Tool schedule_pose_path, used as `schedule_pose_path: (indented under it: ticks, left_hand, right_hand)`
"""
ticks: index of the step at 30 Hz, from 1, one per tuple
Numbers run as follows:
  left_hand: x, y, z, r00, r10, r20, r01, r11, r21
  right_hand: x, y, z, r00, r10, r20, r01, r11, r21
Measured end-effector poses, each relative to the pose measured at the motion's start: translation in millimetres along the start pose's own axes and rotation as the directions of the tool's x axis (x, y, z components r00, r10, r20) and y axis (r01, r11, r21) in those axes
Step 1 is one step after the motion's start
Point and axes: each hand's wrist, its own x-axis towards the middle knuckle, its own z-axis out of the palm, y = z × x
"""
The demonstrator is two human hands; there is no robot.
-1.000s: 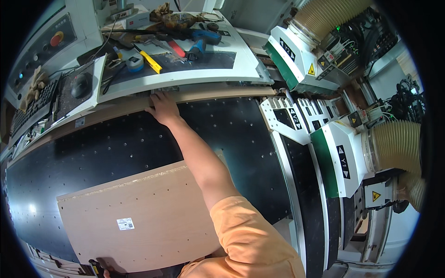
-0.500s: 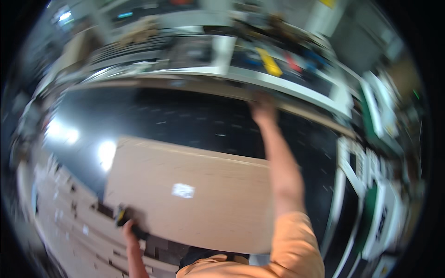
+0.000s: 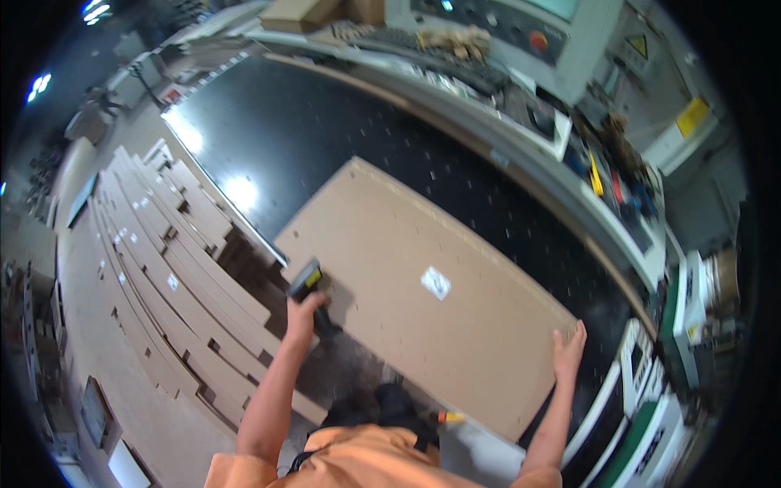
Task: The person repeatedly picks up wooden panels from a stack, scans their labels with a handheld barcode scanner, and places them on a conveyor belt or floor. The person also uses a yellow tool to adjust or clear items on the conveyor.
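A flat brown board (image 3: 488,350) lies slantwise on the black work table (image 3: 281,114), with a white printed label (image 3: 435,282) near its middle. In my left hand (image 3: 301,317) is a black handheld barcode scanner (image 3: 307,278) with a yellow patch; its head is over the board's near left edge. My right hand (image 3: 569,358) grips the board's right end by its far corner, the thumb on top and the fingers at the edge.
Stacked brown boards (image 3: 191,309) with notches fill the left side. Beyond the table, a pale ledge carries tools, among them a yellow-handled one (image 3: 595,175). A grey control panel with a red button (image 3: 538,41) stands behind. White and green machine parts (image 3: 651,439) border the right.
My right hand has come back from the table's far edge to the board's right end. The view has turned left. My left hand still holds the scanner.
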Motion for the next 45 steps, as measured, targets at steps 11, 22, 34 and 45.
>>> schedule_pose_path:
  ticks: [11, 22, 34, 45]
  left_hand:
    - [-133, -13, -93, 0.993, -0.098, -0.063, 0.092, 0.991, -0.096]
    - [-366, -38, -269, 0.736, 0.017, -0.677, -0.192, 0.964, -0.186]
    - [-682, -122, -516, 0.150, -0.134, -0.980, -0.570, 0.798, -0.196]
    - [-998, -184, -770, -0.288, -0.371, -0.883, -0.692, 0.718, -0.077]
  right_hand:
    - [-164, -24, -63, 0.852, 0.480, 0.211, -0.507, 0.856, 0.104]
    - [-190, -149, 12, 0.798, 0.059, 0.599, -0.271, 0.924, 0.271]
    - [-515, -415, 130, 0.398, -0.636, 0.661, 0.001, 0.721, 0.693]
    - [-1056, -555, 148, -0.038, -0.717, 0.696, 0.203, 0.676, 0.708]
